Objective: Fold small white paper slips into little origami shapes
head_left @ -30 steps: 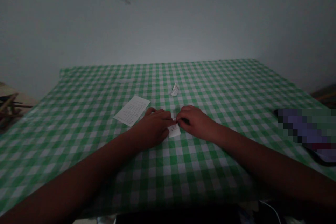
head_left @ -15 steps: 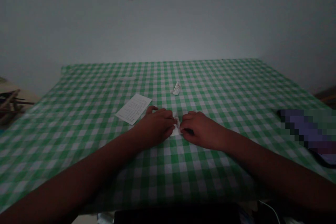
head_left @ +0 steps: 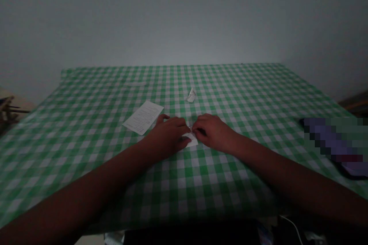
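Observation:
A small piece of printed white paper [head_left: 193, 141] lies on the checked cloth between my hands, largely covered by them. My left hand [head_left: 169, 134] is closed over its left part, with the thumb resting on the printed face. At the paper's far right edge, the fingertips of my right hand [head_left: 213, 131] are pinched together on it. Just beyond my left hand is a larger printed sheet [head_left: 143, 117], lying flat at a slant. A small crumpled or folded paper piece [head_left: 191, 95] sits farther back.
Green-and-white checked cloth [head_left: 253, 99] covers the table, which meets a pale wall [head_left: 184, 19]. A thin whitish strip [head_left: 135, 84] lies toward the back left. A dark-edged device [head_left: 324, 138], partly pixelated, rests at the right. A white cable [head_left: 293, 225] hangs below the front edge.
My right hand has moved slightly left and away from me, to the paper's far edge. More of the paper's near part now shows. The view has shifted a little.

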Motion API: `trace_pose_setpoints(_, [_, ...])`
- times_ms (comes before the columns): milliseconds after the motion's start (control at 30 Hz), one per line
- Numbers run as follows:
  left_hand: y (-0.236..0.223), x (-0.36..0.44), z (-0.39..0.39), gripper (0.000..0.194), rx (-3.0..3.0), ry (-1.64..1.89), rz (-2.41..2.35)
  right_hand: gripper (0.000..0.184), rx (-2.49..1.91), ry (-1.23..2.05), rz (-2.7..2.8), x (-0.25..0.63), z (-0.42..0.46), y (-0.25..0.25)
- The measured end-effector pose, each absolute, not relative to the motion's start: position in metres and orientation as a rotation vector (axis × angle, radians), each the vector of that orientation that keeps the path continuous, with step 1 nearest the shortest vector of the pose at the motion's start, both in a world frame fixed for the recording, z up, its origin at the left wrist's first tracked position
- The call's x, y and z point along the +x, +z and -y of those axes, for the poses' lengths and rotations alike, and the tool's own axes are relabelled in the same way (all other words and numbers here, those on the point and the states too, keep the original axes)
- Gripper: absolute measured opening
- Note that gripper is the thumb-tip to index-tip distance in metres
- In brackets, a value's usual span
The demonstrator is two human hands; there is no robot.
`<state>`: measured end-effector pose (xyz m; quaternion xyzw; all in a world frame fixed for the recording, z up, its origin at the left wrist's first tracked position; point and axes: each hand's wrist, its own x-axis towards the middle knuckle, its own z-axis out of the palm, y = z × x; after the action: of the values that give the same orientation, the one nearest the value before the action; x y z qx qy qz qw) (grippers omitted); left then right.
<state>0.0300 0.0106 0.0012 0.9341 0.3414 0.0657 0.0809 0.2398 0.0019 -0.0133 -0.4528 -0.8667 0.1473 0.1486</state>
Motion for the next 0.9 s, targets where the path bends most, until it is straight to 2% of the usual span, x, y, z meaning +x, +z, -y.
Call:
trace_pose_setpoints(133, [-0.001,0.029,-0.011,0.018,2.783,0.201,-1.015,0.015,-1.252,0.478,2.572,0.246,0.009,-0.007])
trace_pose_setpoints(400, [-0.001,0.029,-0.011,0.016,2.798,0.223,-0.99,0.021,-1.339,0.312,2.497,0.239,0.004,-0.015])
trace_pose_setpoints(900, [0.0,0.03,-0.01,0.018,2.776,0.207,-0.995,0.017,-1.261,0.452,2.54,0.243,0.013,-0.011])
